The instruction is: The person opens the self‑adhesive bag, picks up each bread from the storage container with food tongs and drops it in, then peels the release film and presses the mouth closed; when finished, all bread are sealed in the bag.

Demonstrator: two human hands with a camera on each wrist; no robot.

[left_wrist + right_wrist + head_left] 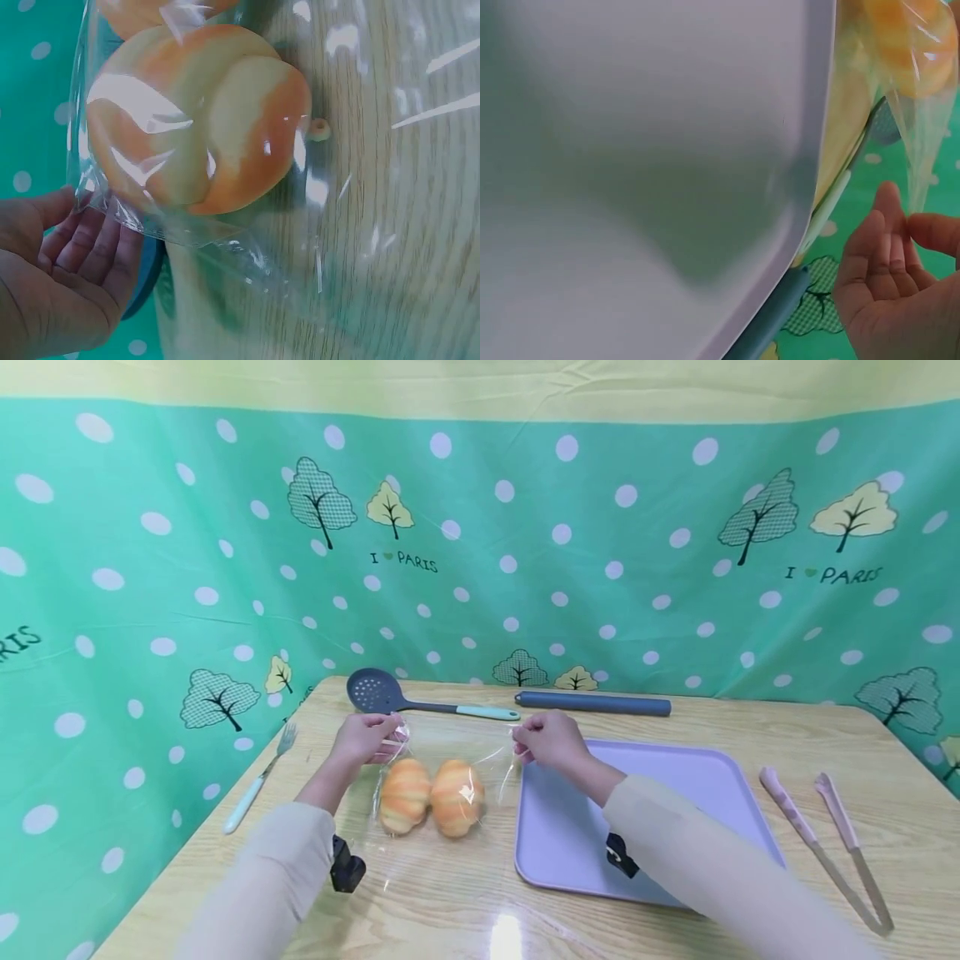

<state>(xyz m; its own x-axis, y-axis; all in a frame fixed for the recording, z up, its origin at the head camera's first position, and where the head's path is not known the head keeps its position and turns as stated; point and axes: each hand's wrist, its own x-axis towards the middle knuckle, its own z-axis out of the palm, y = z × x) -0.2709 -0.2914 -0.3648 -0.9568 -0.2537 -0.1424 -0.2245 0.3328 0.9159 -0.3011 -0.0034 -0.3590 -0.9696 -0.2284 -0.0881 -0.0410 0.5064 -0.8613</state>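
Two orange-and-cream bread rolls lie side by side inside a clear plastic bag. My left hand pinches the bag's far left corner between thumb and fingers; the left wrist view shows that hand at the edge, beside a bread roll. With thumb and forefinger, my right hand pinches the far right corner, over the edge of a lilac tray. In the right wrist view the bag narrows to a point at the right hand.
Behind the hands lie a skimmer with a mint handle and a dark blue rod. A fork lies near the table's left edge. Pink-handled tongs rest right of the tray. A dotted green curtain hangs behind the table.
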